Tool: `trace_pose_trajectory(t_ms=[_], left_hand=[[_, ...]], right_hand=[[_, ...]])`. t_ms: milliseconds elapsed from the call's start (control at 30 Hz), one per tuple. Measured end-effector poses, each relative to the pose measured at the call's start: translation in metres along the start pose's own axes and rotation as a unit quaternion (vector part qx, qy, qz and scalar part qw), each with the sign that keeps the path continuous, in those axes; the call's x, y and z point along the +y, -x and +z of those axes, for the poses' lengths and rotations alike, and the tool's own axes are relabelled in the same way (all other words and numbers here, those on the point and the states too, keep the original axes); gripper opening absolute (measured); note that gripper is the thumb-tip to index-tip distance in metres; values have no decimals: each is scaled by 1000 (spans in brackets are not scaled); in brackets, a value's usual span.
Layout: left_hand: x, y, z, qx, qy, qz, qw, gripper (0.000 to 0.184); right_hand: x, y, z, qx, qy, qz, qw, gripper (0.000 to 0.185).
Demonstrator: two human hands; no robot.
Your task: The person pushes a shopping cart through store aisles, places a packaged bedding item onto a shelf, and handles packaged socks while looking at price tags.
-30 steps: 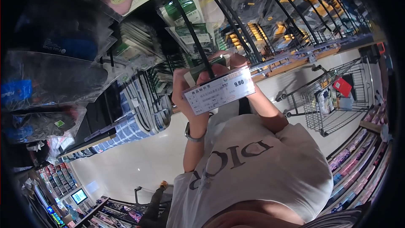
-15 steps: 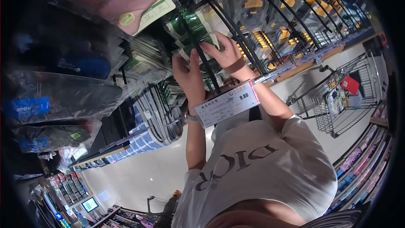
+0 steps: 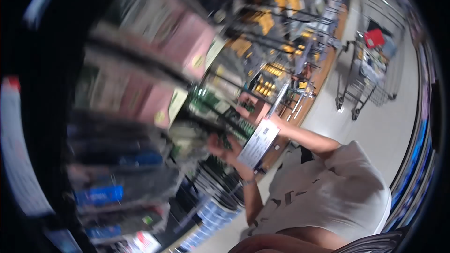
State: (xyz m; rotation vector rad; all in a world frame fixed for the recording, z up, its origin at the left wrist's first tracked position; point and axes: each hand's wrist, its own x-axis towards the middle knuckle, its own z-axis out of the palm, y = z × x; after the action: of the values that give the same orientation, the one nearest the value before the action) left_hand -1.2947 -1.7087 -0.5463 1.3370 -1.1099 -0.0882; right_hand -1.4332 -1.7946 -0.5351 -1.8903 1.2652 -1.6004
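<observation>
Left hand (image 3: 229,152) and right hand (image 3: 257,111) are raised on either side of the green-carded packets (image 3: 205,102), the left one just left of the white price tag (image 3: 258,144) and the right one just above it. Fingers on both are partly curled, with green showing beside them, but blur hides whether either has a grip. The green-carded packets lie above and left of the price tag, and clear packets with pink cloth (image 3: 199,33) hang farther off the same way. The step in hand looks like handling the green-carded packets; any further move there probably calls for a light pinch, keeping wrists clear of the price tag.
</observation>
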Motion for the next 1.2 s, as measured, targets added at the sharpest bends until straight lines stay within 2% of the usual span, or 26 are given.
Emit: trace_pose_trajectory(t_ms=[67,100,133,167,200,300,367,467,500,633,800,900,1000,1033,1133,1167,1200], left_hand=[[-5,50,-14,-5,5,-24,1000,34],[-5,72,-20,-42,32,-45,998,27],[-6,89,-25,-94,70,-60,991,22],[-4,101,-36,-201,153,-84,964,22],[-3,111,-41,-251,198,-132,938,21],[-12,123,-43,-374,198,-162,892,19],[-17,125,-32,-426,214,-166,863,21],[-11,123,-9,-440,235,-144,854,10],[1,115,-1,-466,198,-68,860,9],[16,129,36,-468,213,-189,836,9],[38,168,90,-532,163,-178,812,11],[33,207,135,-563,116,-216,789,12],[47,261,184,-555,145,-273,772,13],[36,277,200,-585,112,-180,783,13],[31,315,239,-620,40,-153,768,13],[58,326,250,-600,32,-213,770,15],[57,333,257,-603,24,-225,765,14]], right_hand=[[3,54,-40,6,6,105,994,29],[0,76,-64,-21,-22,147,989,27],[-10,99,-88,-50,-55,189,979,25],[-21,122,-105,-33,-66,245,967,23],[-28,144,-117,-20,-80,299,951,22],[-4,214,-117,13,-193,455,869,22],[9,220,-128,109,-229,437,863,24],[-2,212,-175,207,-228,421,853,32],[-7,213,-192,247,-227,444,831,33],[19,253,-234,345,-270,507,742,37],[46,281,-296,401,-373,527,650,35],[70,283,-345,434,-362,517,643,35],[103,291,-411,467,-363,503,630,36],[111,291,-435,474,-360,502,627,37],[143,305,-491,495,-330,496,632,40],[159,311,-507,501,-300,497,642,40],[174,318,-524,505,-267,497,653,40]])
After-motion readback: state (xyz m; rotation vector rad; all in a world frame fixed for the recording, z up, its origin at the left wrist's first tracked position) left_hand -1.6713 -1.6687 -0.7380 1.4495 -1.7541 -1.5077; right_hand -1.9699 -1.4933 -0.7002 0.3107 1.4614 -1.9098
